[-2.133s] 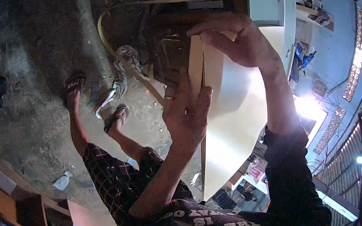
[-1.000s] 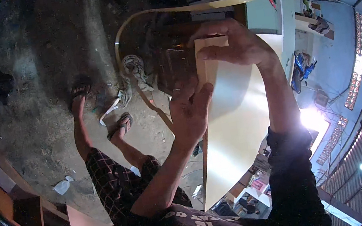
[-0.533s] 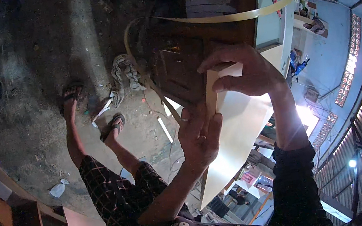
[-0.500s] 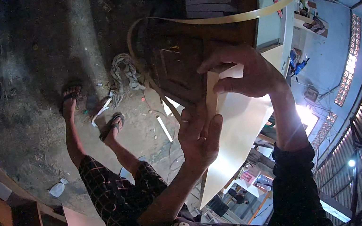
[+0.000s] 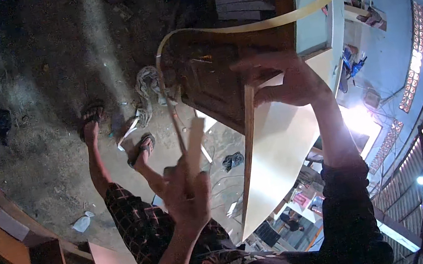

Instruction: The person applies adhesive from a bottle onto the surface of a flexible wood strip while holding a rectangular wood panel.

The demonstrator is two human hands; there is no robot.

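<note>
Board [image 5: 276, 149] stands on edge, a pale laminate-faced panel, tall and tilted a little, right in front of the person. Right hand [image 5: 284, 80] is curled over the board's top end, fingers wrapped across the edge, gripping it. Left hand [image 5: 185, 192] is to the left of the board, apart from it, fingers half spread and pointing up, pinching a pale edging strip [image 5: 190, 147] between them. That strip (thin, yellowish, springy-looking) runs up from the left hand, loops over above the board and trails off toward the upper right, where more of it hangs coiled.

Risk, as I judge it: only one hand steadies the board, so it could tip or slide off its lower end if the grip slackens. The long loose loop of strip could twist, kink or snag on the dark wooden cabinet [image 5: 229, 67] just behind the board's top. Feet in sandals [image 5: 141, 149] are left of the board, near floor scraps, so a dropped panel could land on toes.

No worktop under the board that I can see; below is a rough, dusty concrete floor [image 5: 50, 103] with litter. Room is dim, a workshop, with a bright light and blue wall to the right of the board.
</note>
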